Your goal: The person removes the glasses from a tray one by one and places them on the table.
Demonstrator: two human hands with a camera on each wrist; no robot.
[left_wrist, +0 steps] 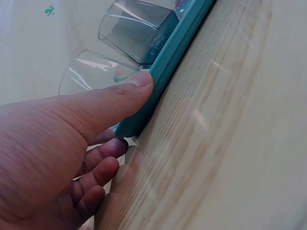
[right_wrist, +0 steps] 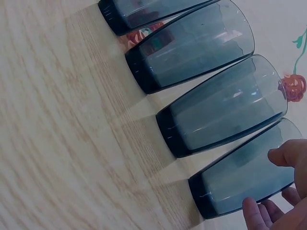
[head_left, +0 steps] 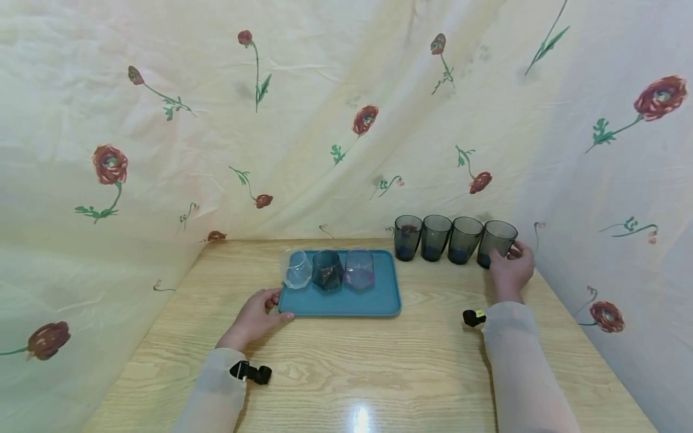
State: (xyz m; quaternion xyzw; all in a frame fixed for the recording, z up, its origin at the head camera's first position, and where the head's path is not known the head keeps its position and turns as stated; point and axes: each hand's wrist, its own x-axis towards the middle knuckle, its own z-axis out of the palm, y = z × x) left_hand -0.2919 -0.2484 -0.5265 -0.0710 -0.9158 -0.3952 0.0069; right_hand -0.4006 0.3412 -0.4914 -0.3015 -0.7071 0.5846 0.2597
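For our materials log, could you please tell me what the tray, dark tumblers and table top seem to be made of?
Tray: probably plastic, smooth, given its even blue colour and rounded rim.
Dark tumblers: tinted glass or plastic, glossy; the background shows through, but the look doesn't settle which.
Table top: wood or wood-look laminate, with visible grain and a slightly glossy light reflection.

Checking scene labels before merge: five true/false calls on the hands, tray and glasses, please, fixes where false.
1. The left hand grips the tray near its front left corner. True.
2. The tray carries five glasses. False: three, a clear glass, a dark faceted glass and a pinkish glass.
3. The right hand holds the rightmost tall dark glass. True.
4. The row of four tall glasses stands on the tray. False: it is off the tray, to its right.
5. The pinkish glass sits between the other two. False: the dark faceted one does.
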